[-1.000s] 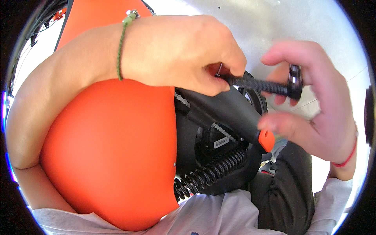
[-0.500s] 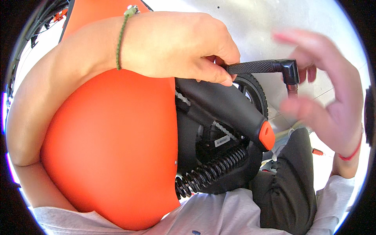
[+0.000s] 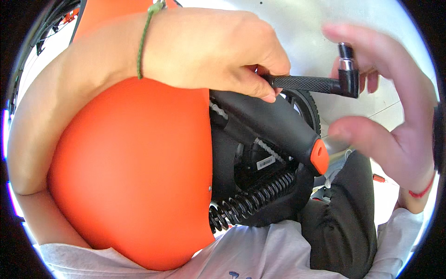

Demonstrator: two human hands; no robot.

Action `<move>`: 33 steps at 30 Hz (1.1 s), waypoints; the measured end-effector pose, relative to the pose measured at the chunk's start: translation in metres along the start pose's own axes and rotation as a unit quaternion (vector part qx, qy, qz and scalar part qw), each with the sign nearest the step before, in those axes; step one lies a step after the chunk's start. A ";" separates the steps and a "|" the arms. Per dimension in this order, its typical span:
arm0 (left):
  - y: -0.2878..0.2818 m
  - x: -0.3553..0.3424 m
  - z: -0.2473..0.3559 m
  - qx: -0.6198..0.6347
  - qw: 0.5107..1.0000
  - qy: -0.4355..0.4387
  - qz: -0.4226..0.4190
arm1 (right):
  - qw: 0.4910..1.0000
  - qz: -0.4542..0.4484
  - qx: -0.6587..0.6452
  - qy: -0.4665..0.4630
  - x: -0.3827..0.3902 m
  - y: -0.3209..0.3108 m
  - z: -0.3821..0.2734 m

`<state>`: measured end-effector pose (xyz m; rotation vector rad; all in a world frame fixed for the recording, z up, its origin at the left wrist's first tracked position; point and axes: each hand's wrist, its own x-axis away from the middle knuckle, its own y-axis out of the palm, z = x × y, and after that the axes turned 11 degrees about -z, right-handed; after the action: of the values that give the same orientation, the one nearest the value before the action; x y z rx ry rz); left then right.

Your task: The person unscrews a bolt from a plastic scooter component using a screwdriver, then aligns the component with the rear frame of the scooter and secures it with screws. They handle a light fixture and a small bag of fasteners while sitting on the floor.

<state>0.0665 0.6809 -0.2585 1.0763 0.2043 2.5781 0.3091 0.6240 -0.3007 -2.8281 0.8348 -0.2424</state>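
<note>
Reaching over a large orange body panel (image 3: 132, 172), my left hand (image 3: 216, 49) pinches the end of a black L-shaped socket wrench (image 3: 311, 83). Its knurled handle points right, and its short shiny socket end stands upward from the corner. To the right, my right hand (image 3: 395, 102) is open, thumb and fingers spread apart around the wrench's head, without gripping it. Some of its fingers show behind the tool, slightly blurred. Below the wrench runs a black scooter-like body part (image 3: 269, 121) with an orange tip.
A black coil spring shock absorber (image 3: 253, 200) slants beneath the black part. Behind it shows a tyre (image 3: 309, 109). My dark-trousered leg (image 3: 344, 218) is bent at lower right, with a small red object (image 3: 378, 178) on the floor beyond it.
The wrench has turned over: its socket end pointed down and now points up. My left hand shifted slightly right, while my right hand stays spread around the head.
</note>
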 end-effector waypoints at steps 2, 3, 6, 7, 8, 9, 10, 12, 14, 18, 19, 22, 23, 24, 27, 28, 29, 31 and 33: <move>-0.002 -0.003 0.008 -0.002 1.000 -0.018 -0.007 | 0.997 0.016 0.071 0.038 0.004 0.004 -0.003; 0.002 -0.003 0.006 0.005 1.000 -0.010 0.026 | 0.995 0.030 0.056 0.075 0.005 0.010 -0.004; 0.010 -0.007 0.002 0.026 0.998 -0.010 0.059 | 0.978 0.000 -0.121 0.170 0.004 0.026 -0.007; 0.003 -0.008 0.008 0.034 0.999 -0.026 0.026 | 0.966 -0.008 -0.169 0.194 0.005 0.026 -0.007; 0.000 -0.007 0.012 0.046 0.998 -0.049 -0.005 | 0.953 -0.016 -0.217 0.212 0.003 0.027 -0.008; 0.005 -0.007 0.004 0.047 0.998 -0.029 0.021 | 0.942 -0.024 -0.233 0.239 0.000 0.025 -0.008; 0.012 -0.007 -0.009 0.047 0.998 -0.009 0.046 | 0.959 0.003 -0.201 0.199 -0.003 0.026 -0.006; 0.011 -0.008 -0.013 0.049 0.997 0.010 0.063 | 0.991 0.094 -0.071 0.055 -0.008 0.029 -0.004; 0.008 -0.010 -0.012 0.058 0.997 -0.005 0.047 | 0.998 0.060 0.026 -0.014 -0.004 0.023 0.008; 0.011 -0.023 -0.021 0.013 1.000 -0.016 0.018 | 0.991 0.029 -0.082 0.098 -0.007 0.034 0.016; 0.013 -0.027 -0.017 0.007 0.999 -0.032 0.001 | 0.978 0.033 -0.148 0.144 -0.010 0.042 0.017; -0.029 -0.002 -0.010 0.023 0.998 -0.060 -0.018 | 0.967 0.103 -0.194 0.129 -0.034 0.016 0.013; -0.032 0.002 -0.012 0.040 0.997 -0.062 -0.013 | 0.976 0.097 -0.167 0.104 -0.033 0.011 0.014; -0.035 0.005 -0.012 0.038 0.997 -0.065 -0.012 | 0.985 0.085 -0.128 0.076 -0.034 0.008 0.016; -0.007 0.002 -0.006 0.050 0.995 -0.081 -0.005 | 0.998 0.050 -0.049 0.005 -0.026 0.014 0.020; 0.010 -0.003 -0.004 0.059 0.996 -0.068 0.005 | 0.998 0.043 -0.048 0.002 -0.021 0.024 0.020; 0.007 -0.004 -0.002 0.059 0.994 -0.089 0.005 | 0.997 0.048 -0.055 0.012 -0.019 0.024 0.019; 0.000 -0.008 0.003 0.059 0.990 -0.130 0.003 | 0.994 0.055 -0.085 0.035 -0.016 0.030 0.020; 0.008 -0.002 -0.008 0.030 0.996 -0.072 0.046 | 0.994 0.063 -0.085 0.027 -0.012 0.031 0.020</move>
<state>0.0606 0.6724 -0.2634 1.3163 0.2019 2.5761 0.2872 0.6072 -0.3287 -2.9210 1.0908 -0.2394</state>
